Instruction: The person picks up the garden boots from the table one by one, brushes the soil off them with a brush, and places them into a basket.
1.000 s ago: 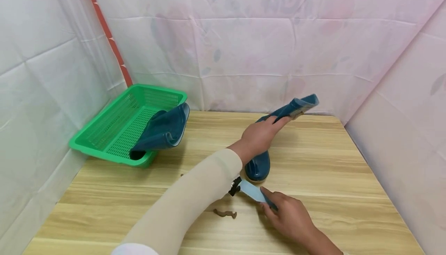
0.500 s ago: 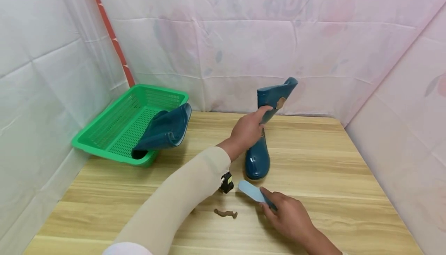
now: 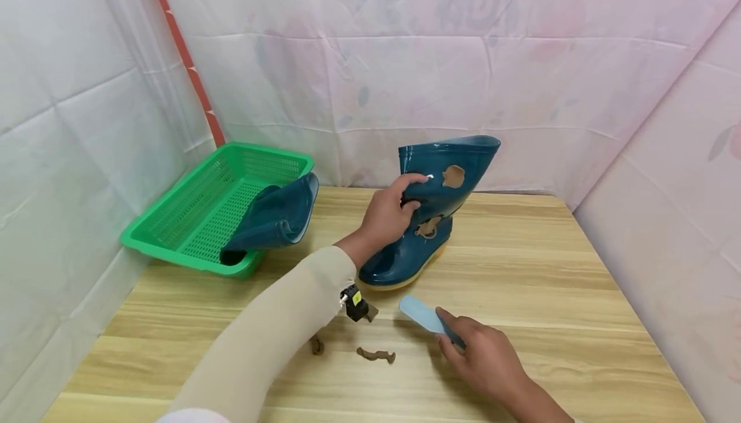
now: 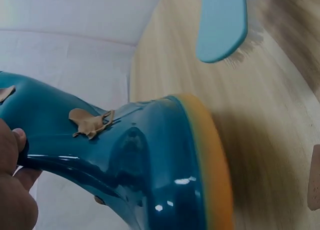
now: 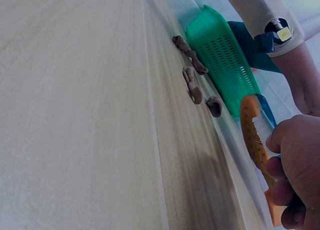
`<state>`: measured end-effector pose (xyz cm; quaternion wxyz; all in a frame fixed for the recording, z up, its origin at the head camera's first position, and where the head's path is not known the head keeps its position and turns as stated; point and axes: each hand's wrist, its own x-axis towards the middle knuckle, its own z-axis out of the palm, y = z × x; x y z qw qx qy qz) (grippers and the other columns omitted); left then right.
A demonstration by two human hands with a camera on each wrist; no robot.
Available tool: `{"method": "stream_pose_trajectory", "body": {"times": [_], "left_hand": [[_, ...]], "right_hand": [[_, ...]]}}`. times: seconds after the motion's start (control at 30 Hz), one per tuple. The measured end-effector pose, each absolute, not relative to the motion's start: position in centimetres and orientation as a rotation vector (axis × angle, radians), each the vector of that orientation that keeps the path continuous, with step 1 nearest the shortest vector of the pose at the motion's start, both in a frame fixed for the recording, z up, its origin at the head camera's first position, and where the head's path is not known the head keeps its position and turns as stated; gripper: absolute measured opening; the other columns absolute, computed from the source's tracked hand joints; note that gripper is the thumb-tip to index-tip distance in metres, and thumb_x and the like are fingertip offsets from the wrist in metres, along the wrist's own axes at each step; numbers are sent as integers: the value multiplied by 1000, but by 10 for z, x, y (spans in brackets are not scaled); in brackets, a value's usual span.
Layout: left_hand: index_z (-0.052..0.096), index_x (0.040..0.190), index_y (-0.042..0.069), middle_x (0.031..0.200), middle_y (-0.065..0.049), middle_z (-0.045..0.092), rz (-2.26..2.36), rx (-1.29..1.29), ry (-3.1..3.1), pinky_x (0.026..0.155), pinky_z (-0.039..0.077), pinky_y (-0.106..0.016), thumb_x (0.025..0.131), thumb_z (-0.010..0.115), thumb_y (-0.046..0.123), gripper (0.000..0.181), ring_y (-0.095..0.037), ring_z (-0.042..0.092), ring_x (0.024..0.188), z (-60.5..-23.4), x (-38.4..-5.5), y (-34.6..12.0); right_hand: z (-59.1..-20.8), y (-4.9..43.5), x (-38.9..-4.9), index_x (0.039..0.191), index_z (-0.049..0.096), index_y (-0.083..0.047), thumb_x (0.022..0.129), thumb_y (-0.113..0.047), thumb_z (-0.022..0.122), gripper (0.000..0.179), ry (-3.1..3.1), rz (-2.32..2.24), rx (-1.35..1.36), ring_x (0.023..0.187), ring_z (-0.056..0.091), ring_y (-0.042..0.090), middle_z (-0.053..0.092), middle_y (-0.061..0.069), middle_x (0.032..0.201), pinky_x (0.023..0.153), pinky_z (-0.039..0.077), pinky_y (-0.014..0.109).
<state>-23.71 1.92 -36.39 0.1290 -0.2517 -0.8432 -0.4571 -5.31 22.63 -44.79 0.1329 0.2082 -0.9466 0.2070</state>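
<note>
My left hand (image 3: 386, 216) grips the shaft of a dark blue rubber boot (image 3: 399, 257) with a yellowish sole, thumb and fingers on its near side. Two brown mud-like patches stick to this boot, one on the shaft (image 3: 453, 176) and one at the ankle (image 3: 428, 227). In the right wrist view the underside of its sole (image 5: 254, 135) shows, so the boot is at least tilted off the table. Low on the right, my right hand (image 3: 489, 357) holds a light blue scrub brush (image 3: 421, 314) by its handle, bristles downward. The brush is apart from the boot.
A green plastic basket (image 3: 173, 257) stands at the left with a second blue boot (image 3: 269, 214) leaning over its rim. Brown strips (image 3: 376, 354) lie on the wooden table (image 3: 544, 281) near the left forearm. White sheets (image 3: 405, 76) wall the back and sides.
My left hand has turned the boot so its toe points left and its patched side faces me; the hand moved left with it. The right hand and brush stay nearly still.
</note>
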Motion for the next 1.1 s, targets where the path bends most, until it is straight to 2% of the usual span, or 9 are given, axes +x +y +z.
{"method": "stream_pose_trajectory", "body": {"times": [0.03,0.13,0.27,0.4,0.53,0.7,0.87,0.97,1.1], "left_hand": [[56,140,24,126,-5,70,-1371,-720,-2445,85,56,-31,100,67,8,45,-13,69,103,-364,-237,18],[57,137,25,132,-4,66,-1504,-695,-2436,84,57,-34,99,67,4,44,-15,68,103,-365,-236,14],[59,132,25,124,-3,66,-1654,-686,-2441,75,56,-32,99,67,1,42,-18,64,85,-366,-233,5],[59,131,23,121,-3,64,-1757,-738,-2461,71,54,-32,99,66,-1,41,-22,60,77,-368,-227,-10],[58,133,23,125,-4,61,-1829,-757,-2475,72,53,-33,99,65,-1,42,-23,60,81,-372,-217,-28],[56,136,27,121,-6,62,-1865,-707,-2498,71,52,-35,100,65,1,45,-24,61,80,-377,-203,-40],[50,144,30,125,-6,64,-1848,-671,-2519,83,54,-36,101,64,6,51,-19,65,95,-382,-197,-40],[46,147,31,111,-5,68,-1803,-620,-2546,84,54,-37,101,65,10,53,-17,64,93,-384,-195,-37],[44,148,30,99,-3,68,-1757,-586,-2602,81,53,-37,102,65,13,54,-19,62,85,-384,-189,-35]], "right_hand": [[-447,227,-53,128,74,-13,84,-21,86,47,-2746,598,601,66,48,-2,73,-4,93,58,45,23],[-446,228,-52,128,74,-13,83,-21,86,47,-2741,585,594,66,48,-2,73,-4,92,58,45,23],[-446,230,-51,128,74,-13,83,-20,86,47,-2749,575,580,65,46,-1,72,-5,89,58,43,23],[-444,229,-50,129,73,-13,84,-21,85,47,-2771,575,559,66,47,0,72,-5,91,59,44,23],[-442,226,-54,129,73,-14,85,-22,85,47,-2773,583,565,68,49,1,74,-4,93,60,46,24],[-437,224,-58,129,74,-13,85,-21,85,46,-2756,608,600,69,51,1,73,-5,93,60,45,23],[-429,230,-59,130,73,-11,85,-21,85,47,-2765,616,562,73,57,6,76,0,102,62,47,25],[-423,236,-60,131,71,-9,87,-20,84,47,-2796,632,499,70,55,11,75,2,101,59,42,25],[-421,243,-60,132,71,-7,89,-19,81,46,-2813,647,450,66,51,10,72,-2,92,56,37,24]]}}
